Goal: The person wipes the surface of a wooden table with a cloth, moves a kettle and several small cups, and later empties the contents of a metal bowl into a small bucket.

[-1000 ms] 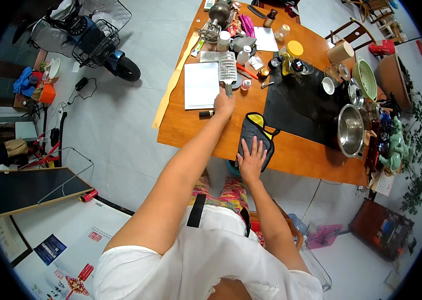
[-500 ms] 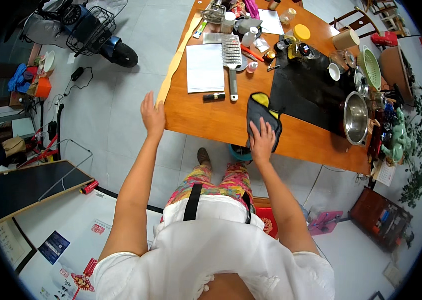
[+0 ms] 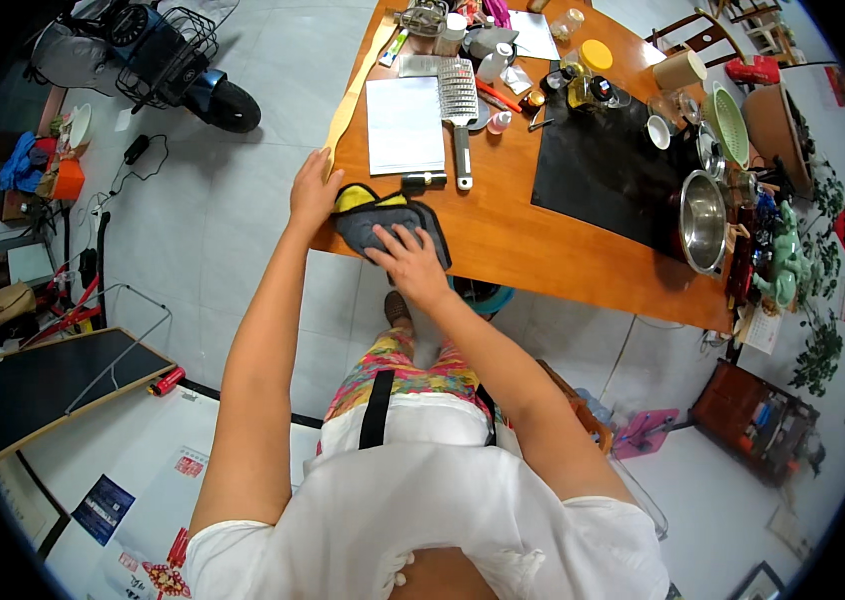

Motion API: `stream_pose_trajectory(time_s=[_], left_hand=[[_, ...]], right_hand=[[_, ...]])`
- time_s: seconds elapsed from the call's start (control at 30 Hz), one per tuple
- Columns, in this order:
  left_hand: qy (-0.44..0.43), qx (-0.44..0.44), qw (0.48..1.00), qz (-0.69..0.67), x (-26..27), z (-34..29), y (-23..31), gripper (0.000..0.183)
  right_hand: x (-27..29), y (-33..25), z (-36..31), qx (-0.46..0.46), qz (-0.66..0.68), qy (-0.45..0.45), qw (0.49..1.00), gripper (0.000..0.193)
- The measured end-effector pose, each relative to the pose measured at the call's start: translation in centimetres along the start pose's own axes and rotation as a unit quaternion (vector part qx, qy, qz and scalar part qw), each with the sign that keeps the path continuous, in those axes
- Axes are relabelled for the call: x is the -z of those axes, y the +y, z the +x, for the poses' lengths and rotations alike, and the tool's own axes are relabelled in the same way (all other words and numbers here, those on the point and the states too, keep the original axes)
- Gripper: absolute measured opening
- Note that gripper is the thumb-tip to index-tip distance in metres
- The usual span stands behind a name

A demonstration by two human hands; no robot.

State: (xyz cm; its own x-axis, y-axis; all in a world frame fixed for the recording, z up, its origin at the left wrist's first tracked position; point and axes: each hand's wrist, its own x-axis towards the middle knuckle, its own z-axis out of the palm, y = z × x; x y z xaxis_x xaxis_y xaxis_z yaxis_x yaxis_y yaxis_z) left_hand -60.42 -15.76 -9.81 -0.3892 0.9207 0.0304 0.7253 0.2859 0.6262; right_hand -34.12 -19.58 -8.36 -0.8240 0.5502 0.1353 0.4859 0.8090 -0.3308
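My right hand lies with spread fingers on a grey cloth with a yellow underside, partly folded, at the table's near left corner. My left hand rests at that same corner, fingers stretched out, by the near end of a long, wavy, pale wooden stick. Whether it touches the stick I cannot tell. Just beyond the cloth lie a small black tube, white sheets of paper and a grey-handled hairbrush.
A black mat covers part of the wooden table. To the right stand a steel bowl, a green colander and a white cup. Bottles and jars crowd the far side. A scooter is parked at the far left.
My right hand has moved left along the table's near edge, bringing the cloth to the left corner. My left hand stays by that corner.
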Motion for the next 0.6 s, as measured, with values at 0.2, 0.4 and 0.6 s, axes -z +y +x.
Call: stream_pose_trajectory(time_s=[0.2,0.4,0.6], left_hand=[[-0.04,0.022,0.998,-0.04,-1.3,0.3,1.2,0.055],[-0.038,0.002,0.999,0.021,-2.2,0.4,1.9,0.064],[-0.048,0.019,0.998,0.023,-3.7,2.5,1.4,0.072]], right_hand=[[3.1,5.6,-5.3,-0.02,-0.013,0.002,1.0,0.045],[6.8,10.3,-15.0,-0.239,-0.07,0.065,0.966,0.049],[4.0,8.4,-13.5,-0.291,-0.117,0.117,0.942,0.043]])
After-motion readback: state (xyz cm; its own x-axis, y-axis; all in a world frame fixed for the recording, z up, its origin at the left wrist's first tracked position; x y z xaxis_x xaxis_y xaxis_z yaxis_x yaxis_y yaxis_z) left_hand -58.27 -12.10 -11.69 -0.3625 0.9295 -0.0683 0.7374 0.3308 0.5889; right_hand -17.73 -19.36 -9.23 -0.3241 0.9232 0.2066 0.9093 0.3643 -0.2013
